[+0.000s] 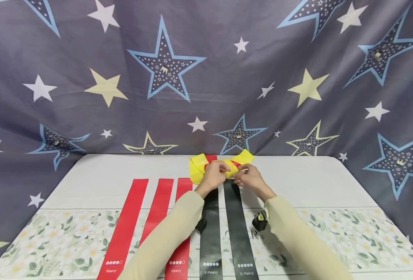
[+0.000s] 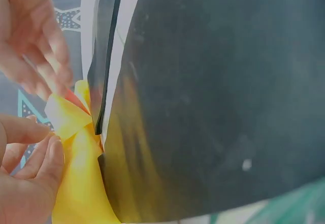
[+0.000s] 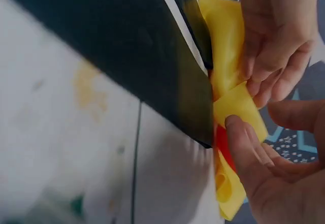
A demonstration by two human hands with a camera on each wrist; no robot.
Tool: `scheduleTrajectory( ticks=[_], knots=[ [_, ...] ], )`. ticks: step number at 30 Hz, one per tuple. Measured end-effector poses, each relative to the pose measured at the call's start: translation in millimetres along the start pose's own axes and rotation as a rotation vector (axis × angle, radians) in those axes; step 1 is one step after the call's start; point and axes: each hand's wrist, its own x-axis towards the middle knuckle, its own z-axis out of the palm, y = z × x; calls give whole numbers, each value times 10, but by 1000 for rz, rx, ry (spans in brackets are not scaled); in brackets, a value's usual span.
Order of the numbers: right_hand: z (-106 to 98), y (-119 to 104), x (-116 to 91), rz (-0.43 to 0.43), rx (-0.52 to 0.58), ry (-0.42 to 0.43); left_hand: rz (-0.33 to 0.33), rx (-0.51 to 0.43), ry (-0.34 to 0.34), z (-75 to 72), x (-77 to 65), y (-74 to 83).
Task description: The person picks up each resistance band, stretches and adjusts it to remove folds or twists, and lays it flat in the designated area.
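Yellow band [image 1: 196,170]; red strips [image 1: 125,223] and black strips [image 1: 236,217], white-printed; purplish-grey curtain [image 1: 213,85] with white, yellow and blue-edged stars; white cloth [image 1: 297,179], partly floral; cream sleeves [image 1: 305,237].

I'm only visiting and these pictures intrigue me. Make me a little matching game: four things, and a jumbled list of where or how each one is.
Things
1. yellow band
2. black bands
3. flat red bands
4. star-patterned cloth

Where or how
A. printed "X-Heavy"
B. hanging behind the table
C. bundled at the left hand and right hand
D. to the left of the black bands in the head view

Pairs: 1-C, 2-A, 3-D, 4-B
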Motion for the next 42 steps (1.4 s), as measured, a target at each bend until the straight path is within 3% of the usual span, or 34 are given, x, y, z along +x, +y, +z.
scheduleTrajectory(
  ticks=[9,15,20,23,27,31,38,42],
  knots=[
    [123,-6,198,117,131,-12,-4,-28,13,-35,-53,17],
    [164,-112,225,82,145,47,-49,-76,134,-80,-94,24],
    [121,-262,264,53,85,72,-93,-95,250,-140,-117,17],
    [97,-355,300,48,82,68,-106,-92,284,-169,-138,1],
    [85,-480,346,42,156,49,-111,-95,311,-187,-171,-20],
    [72,-583,381,31,182,44,-80,-100,394,-184,-187,-28],
    [28,-790,394,5,162,44,21,-92,610,-213,-194,-54],
    [-6,-911,394,-10,145,35,63,-75,665,-247,-207,-55]
  ],
)
